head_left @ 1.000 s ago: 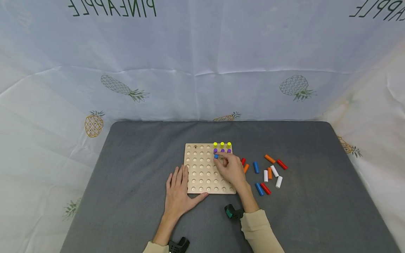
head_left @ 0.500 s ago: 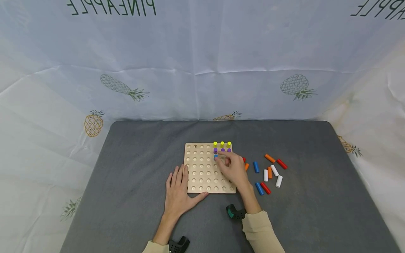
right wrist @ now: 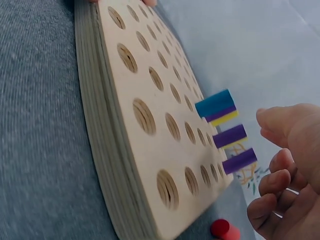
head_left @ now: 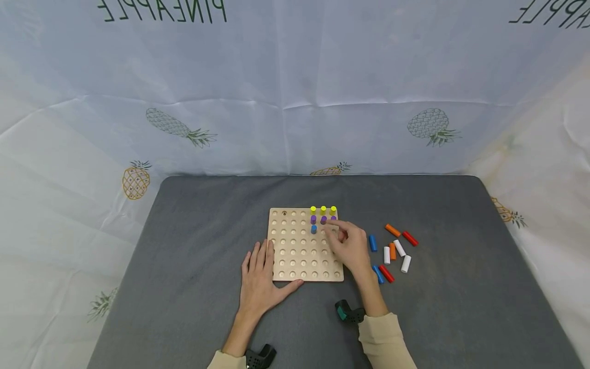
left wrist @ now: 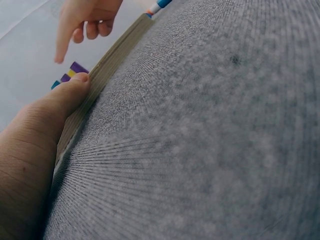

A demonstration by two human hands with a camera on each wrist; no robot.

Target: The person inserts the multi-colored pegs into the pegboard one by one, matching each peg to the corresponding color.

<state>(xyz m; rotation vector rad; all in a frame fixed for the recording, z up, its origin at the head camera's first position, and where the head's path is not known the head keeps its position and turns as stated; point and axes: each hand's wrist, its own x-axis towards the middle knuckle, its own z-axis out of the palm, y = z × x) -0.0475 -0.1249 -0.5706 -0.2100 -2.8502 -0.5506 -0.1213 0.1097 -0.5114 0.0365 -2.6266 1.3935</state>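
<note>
A wooden peg board point(head_left: 298, 257) with rows of round holes lies on the dark table. Yellow pegs point(head_left: 323, 210) stand along its back row at the right, with purple pegs point(head_left: 313, 220) in front of them. One blue peg point(head_left: 314, 229) stands upright before the leftmost purple one. My left hand point(head_left: 261, 284) rests on the board's left side, thumb point(left wrist: 72, 95) against the front edge. Over the board's right part hovers my right hand point(head_left: 351, 247); in the right wrist view its thumb and index finger are apart from the blue peg point(right wrist: 215, 103) and hold nothing.
Loose blue point(head_left: 373, 243), red point(head_left: 410, 239), orange point(head_left: 393, 230) and white pegs point(head_left: 405, 264) lie scattered to the right of the board. A red peg point(right wrist: 225, 229) lies near the board's edge in the right wrist view. A white pineapple-print curtain point(head_left: 286, 133) hangs behind the table.
My right hand has let go of the blue peg, which stays standing in its hole, and has moved right. My left hand has stayed at the board.
</note>
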